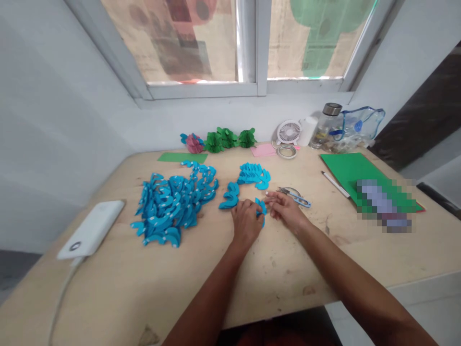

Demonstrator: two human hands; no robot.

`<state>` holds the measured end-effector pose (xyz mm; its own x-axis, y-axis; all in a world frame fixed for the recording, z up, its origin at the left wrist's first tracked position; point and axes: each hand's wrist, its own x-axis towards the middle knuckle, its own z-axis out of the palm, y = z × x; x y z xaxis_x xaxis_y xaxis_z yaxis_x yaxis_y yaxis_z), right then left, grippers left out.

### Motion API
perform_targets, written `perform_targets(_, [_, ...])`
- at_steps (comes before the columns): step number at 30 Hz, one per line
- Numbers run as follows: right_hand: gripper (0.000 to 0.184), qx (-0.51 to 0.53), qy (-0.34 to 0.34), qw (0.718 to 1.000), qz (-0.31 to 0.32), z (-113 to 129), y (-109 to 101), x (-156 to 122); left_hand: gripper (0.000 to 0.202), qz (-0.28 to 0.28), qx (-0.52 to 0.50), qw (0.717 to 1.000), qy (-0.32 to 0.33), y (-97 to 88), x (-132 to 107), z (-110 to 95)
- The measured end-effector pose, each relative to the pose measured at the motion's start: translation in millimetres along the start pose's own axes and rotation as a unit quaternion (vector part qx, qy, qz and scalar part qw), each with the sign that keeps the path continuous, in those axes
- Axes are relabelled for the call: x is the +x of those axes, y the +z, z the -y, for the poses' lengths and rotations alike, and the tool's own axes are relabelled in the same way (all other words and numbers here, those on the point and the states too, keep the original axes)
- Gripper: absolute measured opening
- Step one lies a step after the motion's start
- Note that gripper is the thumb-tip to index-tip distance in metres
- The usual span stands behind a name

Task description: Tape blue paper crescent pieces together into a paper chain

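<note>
Centrally, near the table's (118, 269) front, left hand (247, 222) and right hand (286, 210) together pinch a blue paper piece (261, 207), mostly hidden by fingers; right, a pixelated patch (385, 205) obscures something on green card (351, 170).

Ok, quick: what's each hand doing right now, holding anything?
Left hand: closed on a blue paper piece.
Right hand: fingertips at the same piece; whether it grips cannot be told.
</note>
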<state>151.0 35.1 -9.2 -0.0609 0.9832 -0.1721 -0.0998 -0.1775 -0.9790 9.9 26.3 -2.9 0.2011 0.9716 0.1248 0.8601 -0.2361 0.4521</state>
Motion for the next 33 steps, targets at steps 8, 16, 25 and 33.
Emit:
perform_targets(8, [0.042, -0.161, -0.111, 0.980, -0.030, -25.8, 1.7, 10.5, 0.007, 0.007, -0.011, 1.000, -0.007, -1.4, 0.7, -1.1])
perform_targets(16, [0.045, -0.238, -0.144, 0.959, -0.049, -25.4, -1.0, 9.4, 0.005, -0.019, -0.033, 0.999, 0.000, -1.7, -0.9, -1.1])
perform_targets(25, [0.043, -0.137, -0.134, 0.981, -0.010, -10.5, 3.8, 3.8, 0.013, -0.089, -0.360, 0.928, -0.037, 2.3, 4.5, 4.1])
perform_targets(33, [0.040, -0.093, -0.131, 0.987, -0.012, -10.0, 4.3, 3.5, 0.012, -0.005, -0.521, 0.843, -0.137, 4.5, 6.1, 2.5])
